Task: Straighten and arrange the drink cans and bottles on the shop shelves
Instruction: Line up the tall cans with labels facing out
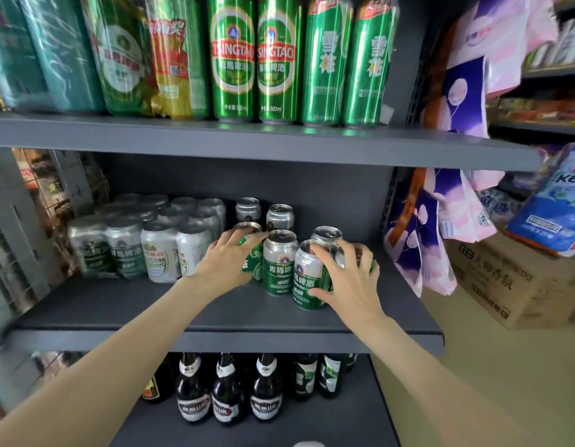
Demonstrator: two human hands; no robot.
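Meanwhile we are midway: on the middle shelf (215, 321), our left hand (226, 262) curls round a green can (254, 264) and our right hand (347, 279) round another can (307, 279), both beside the centre can (278, 262). The loose cluster is unaligned; the packs (144, 243) left of it sit tidy.

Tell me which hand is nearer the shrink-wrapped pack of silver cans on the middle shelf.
Left. The left hand grips a green can just right of the shrink-wrapped pack; the right hand holds cans farther right, several cans away.
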